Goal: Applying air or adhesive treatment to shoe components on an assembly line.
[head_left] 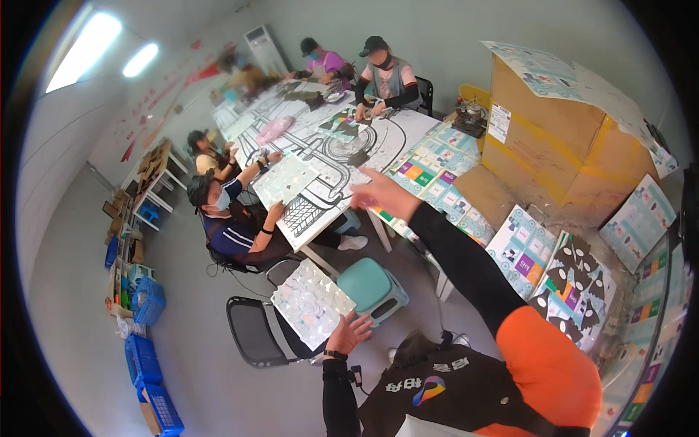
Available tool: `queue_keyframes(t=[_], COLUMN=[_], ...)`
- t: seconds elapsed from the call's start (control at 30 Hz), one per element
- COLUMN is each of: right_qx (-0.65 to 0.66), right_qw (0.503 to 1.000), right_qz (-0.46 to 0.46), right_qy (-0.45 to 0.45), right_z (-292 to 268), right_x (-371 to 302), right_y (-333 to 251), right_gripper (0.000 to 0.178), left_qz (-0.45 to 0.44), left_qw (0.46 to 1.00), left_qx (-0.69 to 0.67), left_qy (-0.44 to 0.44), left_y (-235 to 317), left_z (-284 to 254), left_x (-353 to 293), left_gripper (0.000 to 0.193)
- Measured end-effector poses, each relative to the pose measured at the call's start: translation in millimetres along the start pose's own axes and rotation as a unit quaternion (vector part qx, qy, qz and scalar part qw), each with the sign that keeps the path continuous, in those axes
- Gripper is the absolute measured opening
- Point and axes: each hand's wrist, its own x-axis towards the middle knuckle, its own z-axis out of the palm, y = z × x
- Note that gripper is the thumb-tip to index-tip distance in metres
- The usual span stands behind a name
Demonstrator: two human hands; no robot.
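In the head view, the relation that counts is between the left hand (349, 333) and the pale, piece-covered sheet (309, 302) lying on the mesh-backed chair (253, 331); the sheet lies to the left of that hand and a little beyond it, its longer side seeming to run from upper left to lower right, though the lens bends edges; the left hand is much the nearer, open with fingers spread, just beside the sheet's near right corner; whether it touches the sheet I cannot tell, but no grip shows; the green stool (362, 282) stands just past the sheet's right side; the right hand (386, 195) is well apart from that sheet, stretched out beside the drawn-on table (386, 156), loosely open, with nothing seen in it; its fingers point left, toward another sheet (285, 180) that a seated co-worker (237, 222) holds.
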Motion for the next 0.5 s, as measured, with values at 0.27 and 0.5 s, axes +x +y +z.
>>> queue_keyframes(t=[0.27,0.5], right_qx=[-0.596,-0.343], right_qw=[0.790,0.939], right_qz=[-0.040,0.021], right_qy=[0.141,-0.004], right_z=[49,63], right_x=[59,79], right_y=[15,41], right_gripper=[0.084,0.067], left_qz=[0.319,0.027], left_qw=[0.766,0.983], left_qx=[0.554,0.168], left_qy=[-0.067,0.075], left_y=[8,-9], left_z=[182,28], left_x=[-80,-53], left_gripper=[0.084,0.064])
